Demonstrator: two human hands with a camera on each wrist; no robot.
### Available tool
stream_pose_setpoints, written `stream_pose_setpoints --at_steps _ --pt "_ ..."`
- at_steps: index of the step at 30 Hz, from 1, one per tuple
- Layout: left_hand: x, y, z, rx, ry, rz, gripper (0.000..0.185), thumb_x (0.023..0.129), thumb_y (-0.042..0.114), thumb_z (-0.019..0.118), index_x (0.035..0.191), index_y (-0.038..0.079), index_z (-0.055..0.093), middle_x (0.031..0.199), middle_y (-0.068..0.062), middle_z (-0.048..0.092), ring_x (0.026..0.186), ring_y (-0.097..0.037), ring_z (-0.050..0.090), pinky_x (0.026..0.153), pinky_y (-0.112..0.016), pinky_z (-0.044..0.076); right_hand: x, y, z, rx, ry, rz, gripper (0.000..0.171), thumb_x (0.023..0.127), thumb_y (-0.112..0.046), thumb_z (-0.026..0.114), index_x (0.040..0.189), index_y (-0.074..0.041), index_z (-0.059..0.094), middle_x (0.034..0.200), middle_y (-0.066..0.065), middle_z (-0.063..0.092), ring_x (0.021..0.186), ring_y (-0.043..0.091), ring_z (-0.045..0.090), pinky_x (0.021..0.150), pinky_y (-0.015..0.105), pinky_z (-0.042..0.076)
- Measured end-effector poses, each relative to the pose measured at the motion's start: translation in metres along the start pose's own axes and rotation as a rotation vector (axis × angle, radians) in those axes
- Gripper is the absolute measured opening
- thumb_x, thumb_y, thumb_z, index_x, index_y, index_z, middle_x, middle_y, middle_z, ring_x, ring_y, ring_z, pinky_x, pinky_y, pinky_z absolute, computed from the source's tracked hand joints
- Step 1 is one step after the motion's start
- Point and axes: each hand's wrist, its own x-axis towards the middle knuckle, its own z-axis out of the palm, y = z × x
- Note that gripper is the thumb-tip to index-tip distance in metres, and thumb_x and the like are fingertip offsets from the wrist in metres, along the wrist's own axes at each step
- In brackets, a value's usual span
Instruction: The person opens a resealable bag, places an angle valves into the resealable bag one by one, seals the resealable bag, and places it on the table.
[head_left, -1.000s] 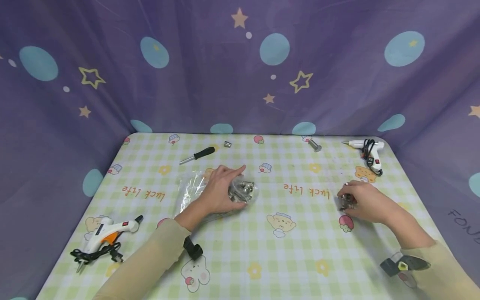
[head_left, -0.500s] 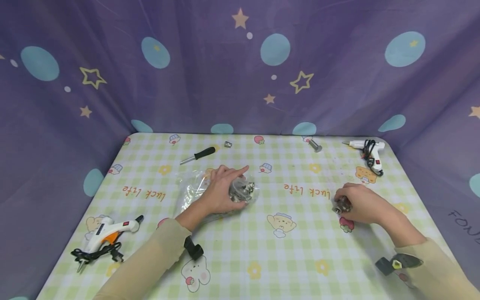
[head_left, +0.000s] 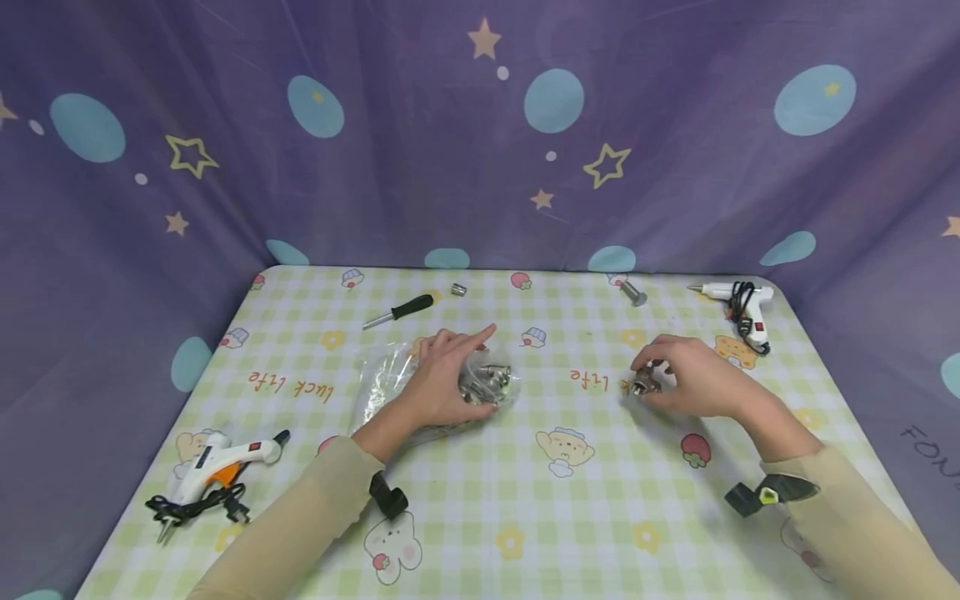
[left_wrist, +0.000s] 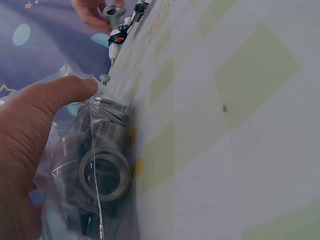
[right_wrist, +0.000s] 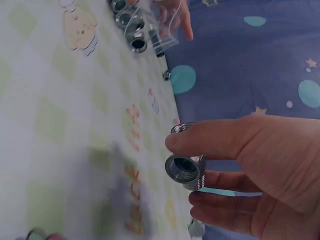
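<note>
My left hand [head_left: 438,383] grips a clear plastic bag [head_left: 378,385] lying on the table left of centre. Metal pipe fittings [head_left: 495,379] bulge at its right end, between thumb and fingers; a round threaded opening [left_wrist: 126,177] shows through the plastic in the left wrist view. To the right, my right hand [head_left: 701,375] pinches a silver pipe fitting [right_wrist: 186,171] between thumb and fingertips. Its threaded mouth faces the camera in the right wrist view, and part of it is hidden under the thumb. The fitting is held above the tablecloth, where a shadow falls.
Behind the bag lie a black-handled screwdriver [head_left: 411,306] and a small metal cylinder [head_left: 458,289]. A bolt [head_left: 633,292] is near the back edge. White glue guns with wound black cords lie at the back right [head_left: 738,304] and front left [head_left: 217,471]. Purple curtain [head_left: 420,167] surrounds the table.
The right hand has carried the pipe fitting leftward and slightly away from the body, turning it. The left hand and the bag stay nearly where they were.
</note>
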Motion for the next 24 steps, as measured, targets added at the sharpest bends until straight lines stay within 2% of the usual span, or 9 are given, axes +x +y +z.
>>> stream_pose_setpoints --at_steps 7,12,18,24 --pt "0.000 0.000 -0.001 0.020 0.003 0.007 0.119 0.065 0.053 0.097 0.166 0.027 0.040 0.137 0.001 0.071 0.126 -0.026 0.053 0.108 -0.056 0.035 0.027 -0.014 0.002 0.082 0.086 -0.038 0.037 0.082 -0.014 0.090 0.116 -0.014 0.077 0.109 -0.002 0.073 0.099 0.017 0.073 0.084 0.038 0.064" --pt "0.000 -0.001 -0.001 0.049 0.002 0.007 0.115 0.065 0.057 0.096 0.163 0.023 0.046 0.138 -0.001 0.070 0.128 -0.027 0.054 0.110 -0.057 0.036 0.045 -0.028 0.008 0.141 0.143 -0.059 0.040 0.083 -0.015 0.091 0.119 -0.015 0.075 0.115 0.000 0.074 0.102 0.019 0.074 0.087 0.039 0.064" --pt "-0.001 -0.001 -0.001 0.060 -0.001 0.005 0.111 0.065 0.058 0.095 0.159 0.018 0.051 0.139 -0.004 0.068 0.129 -0.028 0.054 0.108 -0.058 0.037 0.068 -0.047 0.018 0.203 0.192 -0.087 0.043 0.082 -0.016 0.092 0.122 -0.015 0.074 0.118 0.001 0.075 0.104 0.026 0.072 0.085 0.043 0.063" --pt "-0.001 -0.001 0.000 0.078 0.005 0.011 0.110 0.064 0.060 0.094 0.157 0.016 0.054 0.137 -0.006 0.069 0.127 -0.028 0.055 0.106 -0.056 0.038 0.086 -0.065 0.033 0.253 0.205 -0.105 0.043 0.082 -0.016 0.091 0.122 -0.010 0.075 0.115 0.003 0.076 0.097 0.022 0.071 0.085 0.041 0.063"
